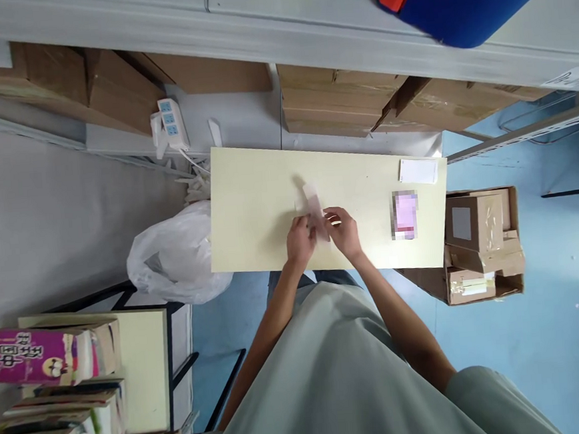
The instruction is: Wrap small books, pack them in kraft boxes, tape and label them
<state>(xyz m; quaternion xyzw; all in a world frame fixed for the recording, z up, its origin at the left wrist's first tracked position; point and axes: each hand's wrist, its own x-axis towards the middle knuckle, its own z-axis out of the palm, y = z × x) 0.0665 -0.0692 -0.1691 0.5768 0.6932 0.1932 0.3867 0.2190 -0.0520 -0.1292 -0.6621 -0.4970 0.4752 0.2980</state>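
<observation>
Over the middle of a pale yellow table (248, 207), a thin, see-through pinkish-white sheet or film (314, 205) hangs between my hands. It looks crumpled and narrow, and its exact kind cannot be made out. My left hand (300, 239) pinches it at its lower left side. At its right edge, my right hand (343, 231) has curled fingers, with thumb and forefinger close to the film. Whether the right fingertips grip it is hard to see. To the right lie a pink-purple rectangular item (405, 214), blurred out, and a white card or slip (418, 171).
Left of the table hangs a white plastic bag (172, 256). A power strip (173, 124) is behind it. Cardboard boxes (340, 99) line the shelf at the back; an open carton (482, 245) stands right. Books (40, 357) are stacked lower left. A blue bin (463, 3) sits above.
</observation>
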